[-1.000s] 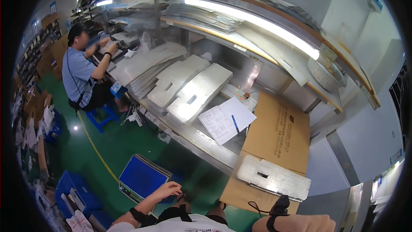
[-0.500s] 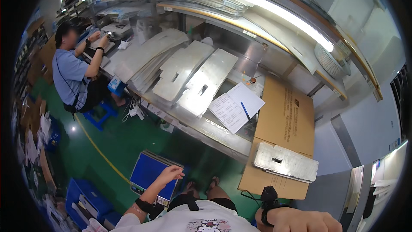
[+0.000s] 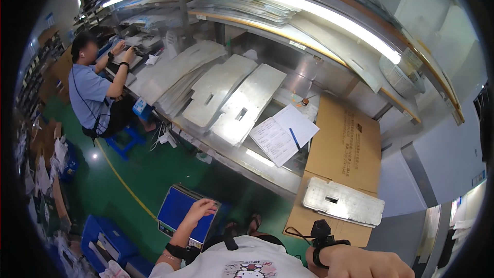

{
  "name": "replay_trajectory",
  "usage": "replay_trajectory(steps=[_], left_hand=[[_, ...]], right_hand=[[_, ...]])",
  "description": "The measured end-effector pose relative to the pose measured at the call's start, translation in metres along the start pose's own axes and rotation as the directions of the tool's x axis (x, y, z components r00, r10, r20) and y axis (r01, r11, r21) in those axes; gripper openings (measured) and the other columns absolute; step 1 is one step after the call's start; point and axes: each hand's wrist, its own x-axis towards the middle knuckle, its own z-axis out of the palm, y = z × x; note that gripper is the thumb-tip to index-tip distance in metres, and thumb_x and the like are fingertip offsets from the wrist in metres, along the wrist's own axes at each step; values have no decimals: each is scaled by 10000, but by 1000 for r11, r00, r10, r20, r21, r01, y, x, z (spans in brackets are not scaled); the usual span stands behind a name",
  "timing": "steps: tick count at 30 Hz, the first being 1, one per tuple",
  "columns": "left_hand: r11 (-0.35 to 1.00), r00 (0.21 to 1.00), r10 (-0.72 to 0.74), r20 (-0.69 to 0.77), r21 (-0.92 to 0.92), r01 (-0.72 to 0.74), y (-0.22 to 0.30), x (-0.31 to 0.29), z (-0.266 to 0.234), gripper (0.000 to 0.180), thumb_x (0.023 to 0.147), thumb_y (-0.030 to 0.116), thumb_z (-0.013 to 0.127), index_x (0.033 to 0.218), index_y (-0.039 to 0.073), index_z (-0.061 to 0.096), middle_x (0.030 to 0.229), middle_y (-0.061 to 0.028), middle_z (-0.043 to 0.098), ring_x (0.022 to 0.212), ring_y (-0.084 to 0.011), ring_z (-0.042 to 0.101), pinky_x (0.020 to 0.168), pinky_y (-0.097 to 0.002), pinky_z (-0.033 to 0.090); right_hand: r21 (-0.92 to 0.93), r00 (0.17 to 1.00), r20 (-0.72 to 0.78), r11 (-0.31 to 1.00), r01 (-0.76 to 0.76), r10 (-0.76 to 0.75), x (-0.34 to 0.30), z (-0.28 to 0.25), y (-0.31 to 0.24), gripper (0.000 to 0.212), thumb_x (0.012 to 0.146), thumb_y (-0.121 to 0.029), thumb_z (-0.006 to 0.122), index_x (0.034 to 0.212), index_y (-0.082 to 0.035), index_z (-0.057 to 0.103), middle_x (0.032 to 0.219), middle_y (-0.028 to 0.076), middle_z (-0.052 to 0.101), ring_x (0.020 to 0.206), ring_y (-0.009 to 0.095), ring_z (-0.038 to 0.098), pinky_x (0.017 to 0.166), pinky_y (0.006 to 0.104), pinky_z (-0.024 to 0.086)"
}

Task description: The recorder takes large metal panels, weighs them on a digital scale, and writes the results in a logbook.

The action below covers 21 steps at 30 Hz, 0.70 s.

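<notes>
Shifted farther over the blue-topped scale (image 3: 176,210) left of the cardboard (image 3: 346,146), the left hand (image 3: 199,210) hangs loosely parted, seemingly empty, while the right hand (image 3: 366,266), its grip impossible to tell, neighbours the metal plate (image 3: 355,207) lying untouched on the cardboard's near end.
</notes>
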Motion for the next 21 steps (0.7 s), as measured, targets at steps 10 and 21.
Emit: replay_trajectory(steps=[10, 21], left_hand=[[1000, 998, -20, -64, -10, 19, -5, -3, -6, 263, 805, 261, 480, 954, 47, 517, 854, -74, 579, 752, -133, 556, 678, -248, 406], [997, 999, -10, -45, -80, 7, -4, 2, -25, 345, 796, 276, 494, 1049, 50, 433, 890, -95, 564, 754, -143, 558, 682, -249, 424]], right_hand=[[223, 975, 164, 969, 109, -147, -12, -31, -3, 125, 780, -76, 487, 883, -33, 543, 951, 128, 566, 832, 237, 573, 815, 302, 411], [-622, 633, -772, 137, -771, 62, -69, -116, 73, 261, 697, -166, 587, 886, 8, 539, 757, 127, 583, 722, 253, 566, 670, 298, 449]])
